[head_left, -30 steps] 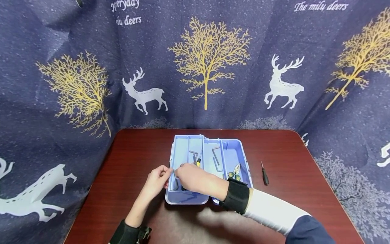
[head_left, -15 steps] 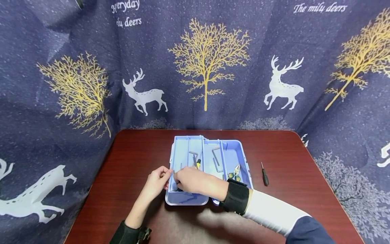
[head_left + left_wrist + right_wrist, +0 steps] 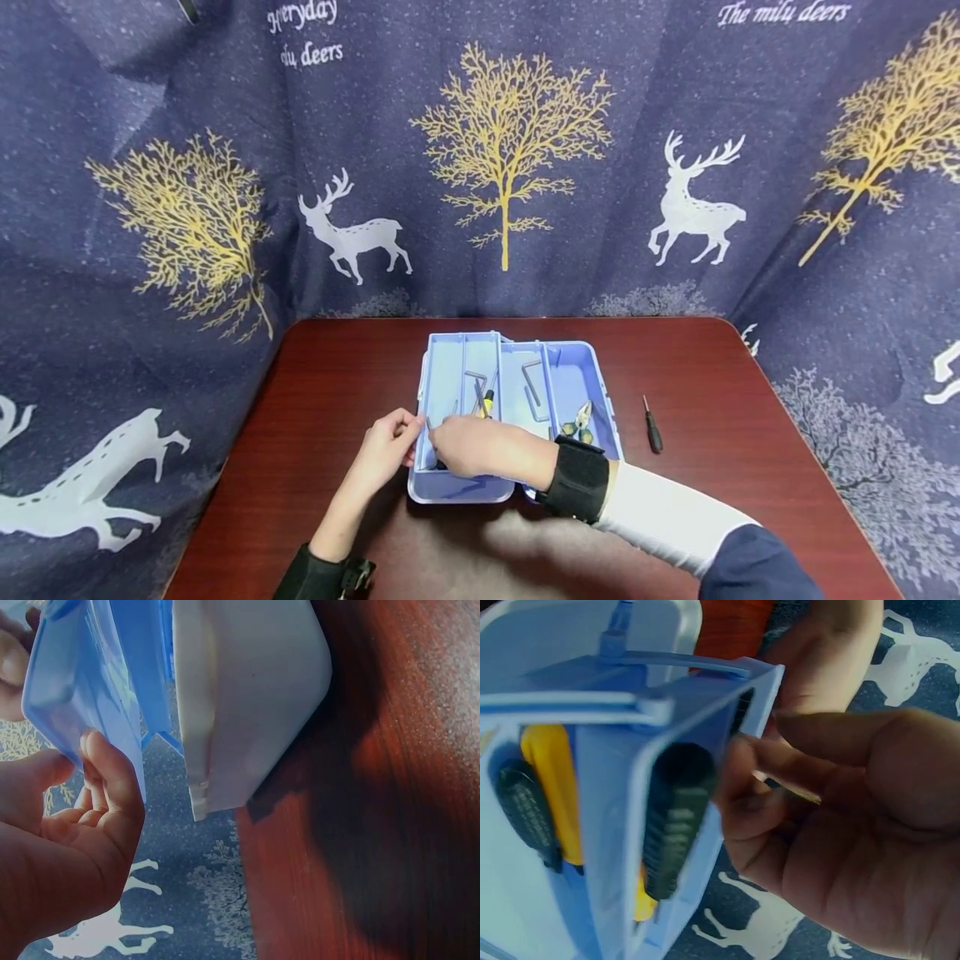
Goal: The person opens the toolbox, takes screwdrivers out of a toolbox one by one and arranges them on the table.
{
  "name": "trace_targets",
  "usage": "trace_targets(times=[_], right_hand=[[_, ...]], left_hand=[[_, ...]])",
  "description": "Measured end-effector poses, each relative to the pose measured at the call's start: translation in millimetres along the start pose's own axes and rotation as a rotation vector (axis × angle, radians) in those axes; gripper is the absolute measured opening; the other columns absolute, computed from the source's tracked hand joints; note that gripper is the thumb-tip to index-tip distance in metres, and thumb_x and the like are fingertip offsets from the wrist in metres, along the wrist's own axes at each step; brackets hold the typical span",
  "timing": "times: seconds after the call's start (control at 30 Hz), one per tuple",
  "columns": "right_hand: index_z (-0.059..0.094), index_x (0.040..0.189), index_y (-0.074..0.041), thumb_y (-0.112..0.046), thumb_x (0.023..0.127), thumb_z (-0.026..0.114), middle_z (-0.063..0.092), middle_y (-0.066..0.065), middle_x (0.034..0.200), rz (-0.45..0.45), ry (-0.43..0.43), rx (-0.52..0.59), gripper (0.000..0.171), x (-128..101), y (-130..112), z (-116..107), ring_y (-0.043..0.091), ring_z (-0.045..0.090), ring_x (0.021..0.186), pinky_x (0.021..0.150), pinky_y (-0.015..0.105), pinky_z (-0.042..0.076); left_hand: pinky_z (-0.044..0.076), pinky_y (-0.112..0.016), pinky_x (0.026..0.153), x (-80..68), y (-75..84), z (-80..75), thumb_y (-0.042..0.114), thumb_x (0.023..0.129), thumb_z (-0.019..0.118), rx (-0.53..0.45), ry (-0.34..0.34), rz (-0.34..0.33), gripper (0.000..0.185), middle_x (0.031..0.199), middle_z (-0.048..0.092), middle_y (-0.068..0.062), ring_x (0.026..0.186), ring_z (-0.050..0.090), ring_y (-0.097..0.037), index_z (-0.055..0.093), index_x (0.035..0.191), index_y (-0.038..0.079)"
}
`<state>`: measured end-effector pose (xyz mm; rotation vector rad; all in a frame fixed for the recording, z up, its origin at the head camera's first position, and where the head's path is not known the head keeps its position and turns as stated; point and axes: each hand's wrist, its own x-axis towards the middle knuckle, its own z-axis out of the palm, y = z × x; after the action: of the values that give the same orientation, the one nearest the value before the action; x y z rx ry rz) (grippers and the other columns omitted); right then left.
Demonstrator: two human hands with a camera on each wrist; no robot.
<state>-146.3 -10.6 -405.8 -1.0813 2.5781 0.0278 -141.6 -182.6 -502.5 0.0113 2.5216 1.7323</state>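
Right hand [image 3: 472, 446] has shifted slightly lower over the toolbox [image 3: 573, 371], lower centre of frame, versus 1 s ago; its grip: cannot tell. Left hand [image 3: 387, 442] pinches left tray's [image 3: 446, 367] edge.

White script stands on the dark blue cloth [image 3: 382, 100] in the head view. Between one and two o'clock, one line [image 3: 783, 13] reads "The milu deers". At eleven o'clock, a fold breaks two lines: the upper line [image 3: 303, 13] ends in "eryday", the lower line [image 3: 311, 55] in "deers". In the right wrist view, near nine o'clock, a dark handle [image 3: 529, 814] bears small pale lettering, too blurred to read.
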Motion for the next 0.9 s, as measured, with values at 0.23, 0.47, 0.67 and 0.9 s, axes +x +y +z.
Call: trace_targets(times=[0.23,0.47,0.67,0.9], right_hand=[[0.058,0.072,-0.014,-0.013,0.101,0.066,0.051,-0.005,0.064,-0.027,0.147,0.224,0.029,1,9,6,0.01,0.048,0.061,0.055,0.02,0.041],[0.053,0.069,-0.014,-0.012,0.098,0.07,0.039,-0.007,0.06,-0.063,0.302,0.279,0.034,-3,12,7,0.009,0.043,0.059,0.053,0.018,0.035],[0.053,0.075,-0.014,-0.012,0.096,0.073,0.044,-0.007,0.062,-0.061,0.321,0.288,0.029,-9,17,8,0.009,0.047,0.062,0.055,0.02,0.037],[0.062,0.091,-0.008,-0.004,0.095,0.071,0.061,0.002,0.076,-0.084,0.39,0.275,0.011,-24,26,7,0.014,0.055,0.07,0.059,0.022,0.045]], left_hand=[[0.057,-0.028,0.05,-0.1,-0.8,1.7,0.017,0.104,0.064,0.015,0.002,0.002,0.023,0.062,0.062,-0.002,0.052,0.058,-0.01,0.062,0.086,0.003],[0.056,-0.027,0.05,-1.0,1.5,0.7,0.013,0.103,0.063,0.01,0.003,0.009,0.019,0.064,0.062,-0.002,0.052,0.057,-0.01,0.063,0.088,0.002],[0.057,-0.029,0.05,-1.3,1.7,0.7,0.014,0.103,0.064,0.005,0.005,0.005,0.021,0.063,0.061,-0.003,0.052,0.057,-0.01,0.062,0.087,0.002],[0.058,-0.031,0.051,-0.9,2.1,-0.2,0.014,0.103,0.065,-0.01,0.011,0.01,0.02,0.064,0.062,-0.004,0.054,0.057,-0.011,0.063,0.088,0.001]])
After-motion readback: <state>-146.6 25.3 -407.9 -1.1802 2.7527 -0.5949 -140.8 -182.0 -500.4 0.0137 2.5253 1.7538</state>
